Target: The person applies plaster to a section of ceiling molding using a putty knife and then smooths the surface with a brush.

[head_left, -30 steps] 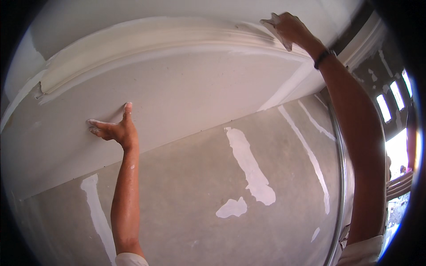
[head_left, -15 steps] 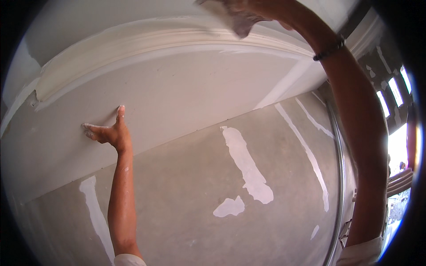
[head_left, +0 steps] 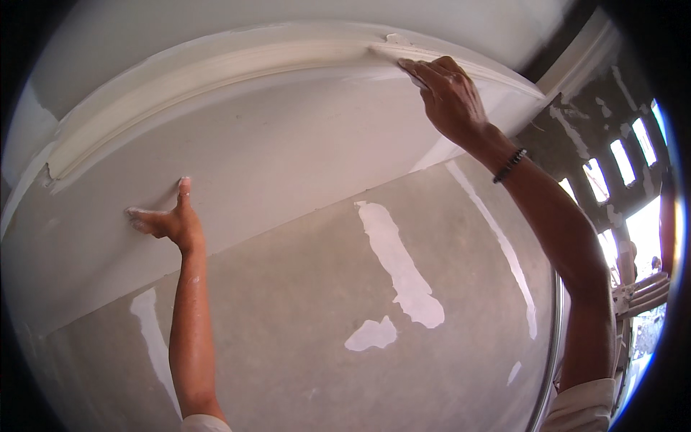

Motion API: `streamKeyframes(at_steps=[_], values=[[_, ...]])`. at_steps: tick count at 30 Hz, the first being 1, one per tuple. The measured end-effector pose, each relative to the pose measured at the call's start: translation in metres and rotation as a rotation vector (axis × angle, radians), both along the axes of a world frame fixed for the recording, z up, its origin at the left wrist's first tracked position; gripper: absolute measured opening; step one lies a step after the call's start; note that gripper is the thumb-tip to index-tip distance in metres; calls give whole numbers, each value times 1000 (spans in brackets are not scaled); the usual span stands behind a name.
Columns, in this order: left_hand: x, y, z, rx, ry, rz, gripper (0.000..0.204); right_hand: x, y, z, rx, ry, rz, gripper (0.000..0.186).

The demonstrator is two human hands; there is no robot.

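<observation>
A long cream cornice moulding (head_left: 216,73) runs across the top, above a pale smooth panel (head_left: 288,144). Against the moulding's lower edge, toward the right, my right hand (head_left: 455,106) presses a thin, brownish, sheet-like piece (head_left: 413,73). Most of that piece is hidden under the fingers, so I cannot tell whether it is cloth or abrasive sheet. My left hand (head_left: 176,222) rests on the pale panel at the left, thumb and fingers spread, holding nothing. White powder or paste coats its fingertips.
Below the panel is a grey-brown wall (head_left: 288,302) with white filler patches (head_left: 399,266). A metal rail (head_left: 554,338) stands at the right. Beyond my right arm are a dark wall with bright slot openings (head_left: 622,162) and some stacked pipes (head_left: 648,294).
My right hand has come down and right from the top edge, bringing the sheet-like piece onto the moulding. My left hand stays on the panel; the view has shifted slightly.
</observation>
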State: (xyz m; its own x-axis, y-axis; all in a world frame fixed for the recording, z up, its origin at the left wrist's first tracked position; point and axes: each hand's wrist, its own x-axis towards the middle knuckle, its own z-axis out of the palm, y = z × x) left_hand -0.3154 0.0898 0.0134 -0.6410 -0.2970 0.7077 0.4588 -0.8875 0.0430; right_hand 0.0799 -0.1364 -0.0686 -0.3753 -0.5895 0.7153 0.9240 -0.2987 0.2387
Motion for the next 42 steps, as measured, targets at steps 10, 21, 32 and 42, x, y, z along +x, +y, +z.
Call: streamKeyframes(at_steps=[10,21,32,42], values=[[11,1,13,88,35,32,138,113,-125,116,-441,609,-1076,35],[3,5,11,32,-20,19,136,-41,-125,77,-805,-71,697,9],[7,-6,4,30,-4,-2,135,63,-35,40,117,337,47,30],[-17,11,1,13,-42,74,134,93,-29,28,176,365,-67,29]])
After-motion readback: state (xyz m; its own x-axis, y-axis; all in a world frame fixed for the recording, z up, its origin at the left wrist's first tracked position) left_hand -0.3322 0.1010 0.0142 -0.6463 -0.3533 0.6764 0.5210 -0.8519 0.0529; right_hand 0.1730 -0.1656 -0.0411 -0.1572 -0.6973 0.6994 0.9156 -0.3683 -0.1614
